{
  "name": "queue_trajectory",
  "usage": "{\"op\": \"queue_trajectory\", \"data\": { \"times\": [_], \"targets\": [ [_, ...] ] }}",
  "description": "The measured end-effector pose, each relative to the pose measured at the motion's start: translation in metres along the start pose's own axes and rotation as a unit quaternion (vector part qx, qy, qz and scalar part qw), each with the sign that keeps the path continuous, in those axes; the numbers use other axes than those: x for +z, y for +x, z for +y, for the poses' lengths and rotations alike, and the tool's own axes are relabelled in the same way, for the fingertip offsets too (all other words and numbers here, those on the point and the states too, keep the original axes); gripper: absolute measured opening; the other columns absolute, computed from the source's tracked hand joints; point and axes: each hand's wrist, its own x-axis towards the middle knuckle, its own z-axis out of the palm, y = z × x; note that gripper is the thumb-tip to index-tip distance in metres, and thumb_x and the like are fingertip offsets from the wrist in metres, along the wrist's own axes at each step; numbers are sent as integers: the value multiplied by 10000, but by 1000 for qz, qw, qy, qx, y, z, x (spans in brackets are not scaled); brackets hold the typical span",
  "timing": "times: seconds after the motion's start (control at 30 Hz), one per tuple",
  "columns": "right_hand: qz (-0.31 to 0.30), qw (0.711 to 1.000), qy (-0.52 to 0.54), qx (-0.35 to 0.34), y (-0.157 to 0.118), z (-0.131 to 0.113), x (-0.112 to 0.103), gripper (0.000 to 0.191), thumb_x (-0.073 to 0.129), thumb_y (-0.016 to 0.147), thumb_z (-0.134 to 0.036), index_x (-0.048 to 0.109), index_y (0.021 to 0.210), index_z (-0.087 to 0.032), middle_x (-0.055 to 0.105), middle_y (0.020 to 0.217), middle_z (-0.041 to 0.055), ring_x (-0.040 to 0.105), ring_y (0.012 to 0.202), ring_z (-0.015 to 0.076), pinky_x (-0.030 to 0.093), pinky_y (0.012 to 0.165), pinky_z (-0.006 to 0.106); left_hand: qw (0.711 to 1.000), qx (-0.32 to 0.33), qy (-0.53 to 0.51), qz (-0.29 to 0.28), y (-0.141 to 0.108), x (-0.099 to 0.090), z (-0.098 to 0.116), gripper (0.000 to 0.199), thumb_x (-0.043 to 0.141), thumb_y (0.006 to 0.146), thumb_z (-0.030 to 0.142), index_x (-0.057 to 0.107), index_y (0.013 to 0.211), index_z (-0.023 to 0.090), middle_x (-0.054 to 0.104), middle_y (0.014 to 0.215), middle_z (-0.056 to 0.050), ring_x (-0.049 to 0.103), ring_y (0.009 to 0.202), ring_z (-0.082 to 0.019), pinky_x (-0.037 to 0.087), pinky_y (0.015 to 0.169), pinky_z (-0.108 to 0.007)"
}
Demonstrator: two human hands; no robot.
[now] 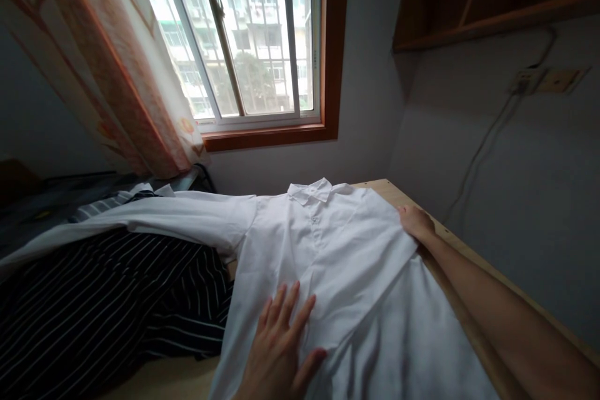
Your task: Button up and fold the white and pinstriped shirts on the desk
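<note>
A white collared shirt point(323, 250) lies spread out front up, its collar toward the window and one long sleeve stretched out to the left. My left hand point(281, 337) is palm down over the lower front of the shirt, fingers apart and holding nothing. At the shirt's right side, near the shoulder, my right hand point(416, 222) has its fingers closed on the fabric. A diagonal fold runs from there down toward the middle. The right sleeve's full length cannot be made out.
Under the sleeve lies a black garment with white stripes point(117, 300). Everything rests on a light wooden table point(382, 186). Behind it are a window point(248, 44) and a patterned curtain point(135, 75). A cord point(482, 144) hangs from a wall socket, below a wooden shelf point(497, 22).
</note>
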Motion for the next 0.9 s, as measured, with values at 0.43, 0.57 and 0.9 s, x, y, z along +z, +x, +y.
{"op": "queue_trajectory", "data": {
  "times": [0.43,0.57,0.9],
  "targets": [
    [41,999,-27,-21,0,37,-9,466,404,928,-528,716,976,-185,719,945,170,672,881,284,434,689,327,840,-252,-459,-139,14,-21,2,483,621,777,308,570,1249,218,676,1079,-70,629,1036,-251,508,902,-357],
    [47,998,-33,-28,13,50,-21,437,436,916,-549,693,949,-196,715,889,138,665,845,274,406,648,318,778,-243,-553,-175,20,-25,19,456,647,765,347,597,1203,230,649,1152,-62,594,1100,-248,486,938,-353],
    [55,997,-46,-9,11,47,-26,336,421,945,-348,661,1070,-149,681,1031,190,641,954,313,460,753,383,784,-269,-499,-252,26,-22,23,532,619,722,203,579,1251,235,592,1214,-68,591,1043,-215,523,859,-310]
  ]
}}
